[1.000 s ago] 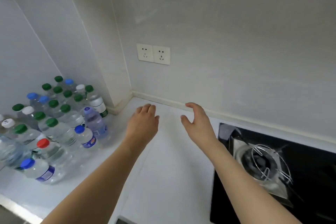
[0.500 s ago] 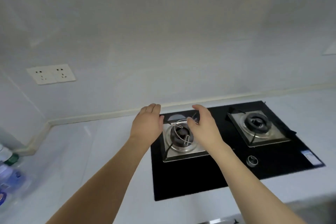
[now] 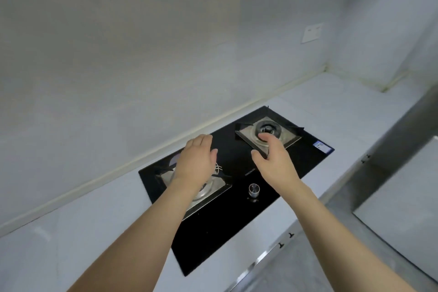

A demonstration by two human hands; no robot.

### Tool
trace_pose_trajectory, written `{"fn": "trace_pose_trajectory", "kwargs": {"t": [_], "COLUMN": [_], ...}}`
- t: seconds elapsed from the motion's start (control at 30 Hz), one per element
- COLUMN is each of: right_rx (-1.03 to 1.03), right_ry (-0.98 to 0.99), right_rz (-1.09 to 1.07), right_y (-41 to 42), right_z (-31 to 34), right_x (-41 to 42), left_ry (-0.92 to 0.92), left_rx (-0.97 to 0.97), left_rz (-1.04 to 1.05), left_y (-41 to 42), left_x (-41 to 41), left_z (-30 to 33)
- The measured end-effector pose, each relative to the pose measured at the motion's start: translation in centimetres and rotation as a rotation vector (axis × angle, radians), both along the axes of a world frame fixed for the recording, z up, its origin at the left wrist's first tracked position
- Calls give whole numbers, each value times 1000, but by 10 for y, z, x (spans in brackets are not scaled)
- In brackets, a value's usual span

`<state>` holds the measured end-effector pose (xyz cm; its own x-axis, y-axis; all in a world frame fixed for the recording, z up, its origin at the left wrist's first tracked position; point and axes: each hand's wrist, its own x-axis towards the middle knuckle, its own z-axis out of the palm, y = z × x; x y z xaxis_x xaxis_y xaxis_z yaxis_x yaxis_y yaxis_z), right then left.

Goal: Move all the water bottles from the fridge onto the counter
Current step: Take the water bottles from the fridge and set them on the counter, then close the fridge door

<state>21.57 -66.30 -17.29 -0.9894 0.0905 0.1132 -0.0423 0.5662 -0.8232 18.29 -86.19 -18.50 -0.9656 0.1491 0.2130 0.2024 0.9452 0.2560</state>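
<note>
No water bottle is in view now. My left hand (image 3: 194, 161) floats above the left burner of a black gas hob (image 3: 239, 187), fingers relaxed, holding nothing. My right hand (image 3: 275, 161) hovers over the hob between the two burners, fingers loosely spread and empty. The white counter (image 3: 78, 232) runs from the left under the hob toward the right corner. A grey metal panel (image 3: 403, 149) at the right edge may belong to the fridge; I cannot tell.
The hob has two steel burners (image 3: 269, 130) and a round knob (image 3: 254, 189) near its front. A wall socket (image 3: 312, 32) sits on the far right of the white wall. The counter's front edge and grey floor (image 3: 296, 275) show at bottom right.
The view has swung right: the cluster of bottles on the left counter has left the frame, and the hob and right corner have come in. Both hands stayed raised and empty.
</note>
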Motion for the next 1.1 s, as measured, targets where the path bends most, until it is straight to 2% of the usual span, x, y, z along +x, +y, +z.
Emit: {"fn": "trace_pose_trajectory", "kwargs": {"t": [0.17, 0.47, 0.83, 1.1], "right_rx": [26, 66, 67, 81], "right_ry": [-1, 24, -8, -38], "right_rz": [-133, -327, -378, -343], "right_y": [43, 168, 346, 390], "right_z": [-3, -4, 7, 14], "right_x": [29, 91, 178, 212], "left_ry": [-8, 32, 78, 84], "left_rx": [0, -20, -22, 1], "left_rz": [-115, -322, -397, -371], "left_y": [44, 179, 356, 399], "left_x": [0, 37, 111, 149], "left_z": [-2, 0, 10, 8]}}
